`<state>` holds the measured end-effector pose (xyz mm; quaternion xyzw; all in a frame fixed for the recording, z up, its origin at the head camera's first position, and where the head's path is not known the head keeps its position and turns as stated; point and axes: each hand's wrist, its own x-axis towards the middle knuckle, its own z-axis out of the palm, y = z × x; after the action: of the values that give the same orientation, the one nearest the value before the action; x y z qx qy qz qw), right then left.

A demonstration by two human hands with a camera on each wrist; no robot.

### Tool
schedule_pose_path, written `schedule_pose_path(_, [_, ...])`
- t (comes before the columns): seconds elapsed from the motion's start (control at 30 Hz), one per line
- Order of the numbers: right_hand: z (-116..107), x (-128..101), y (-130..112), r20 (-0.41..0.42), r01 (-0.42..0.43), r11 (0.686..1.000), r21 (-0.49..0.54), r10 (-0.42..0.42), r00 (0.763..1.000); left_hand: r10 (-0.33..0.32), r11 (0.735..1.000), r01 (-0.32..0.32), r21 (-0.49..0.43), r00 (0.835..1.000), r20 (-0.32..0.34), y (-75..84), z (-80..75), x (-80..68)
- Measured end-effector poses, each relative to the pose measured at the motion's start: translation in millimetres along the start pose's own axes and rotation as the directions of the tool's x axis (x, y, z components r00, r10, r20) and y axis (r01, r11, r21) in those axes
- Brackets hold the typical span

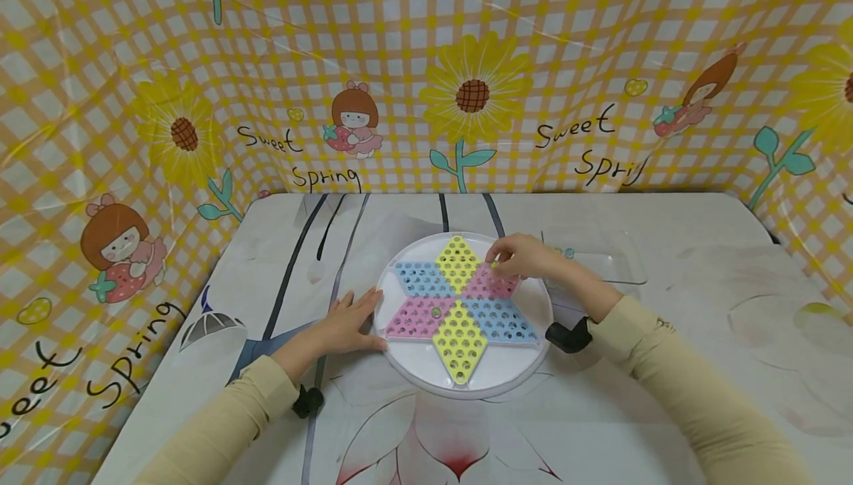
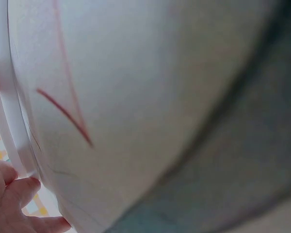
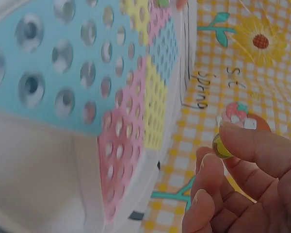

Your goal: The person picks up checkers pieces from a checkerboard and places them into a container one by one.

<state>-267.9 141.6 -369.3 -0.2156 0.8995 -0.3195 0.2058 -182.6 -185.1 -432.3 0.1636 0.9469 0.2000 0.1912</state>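
Pinching a marble [image 3: 221,146] between thumb and fingertip, right hand [image 1: 523,256] hovers over the board's [image 1: 463,309] far pink section. Left hand [image 1: 346,322] lies flat, fingers against the board's left rim. Marble looks hard, smooth, probably slippery; pinch it across the middle.

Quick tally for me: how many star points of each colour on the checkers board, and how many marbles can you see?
Yellow points: 2
Blue points: 2
Pink points: 2
Marbles: 2, one on the board, one pinched in the right hand
Total: 8
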Motion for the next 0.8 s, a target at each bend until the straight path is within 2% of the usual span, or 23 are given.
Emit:
schedule_pose_path(0.23, [-24, -17, 14, -0.041, -0.109, 0.994, 0.023, 0.11, 0.993, 0.001, 1.0, -0.001, 0.01, 1.0, 0.003, -0.5, 0.2, 0.7])
schedule_pose_path(0.5, [-43, -31, 42, -0.09, -0.137, 0.99, 0.01, 0.138, 0.986, 0.005, 1.0, -0.005, 0.016, 1.0, 0.007, -1.1, 0.1, 1.3])
schedule_pose_path(0.8, [-55, -41, 67, -0.117, -0.17, 0.985, 0.027, 0.172, 0.978, 0.01, 1.0, -0.01, 0.008, 1.0, 0.006, -0.3, -0.2, 0.5])
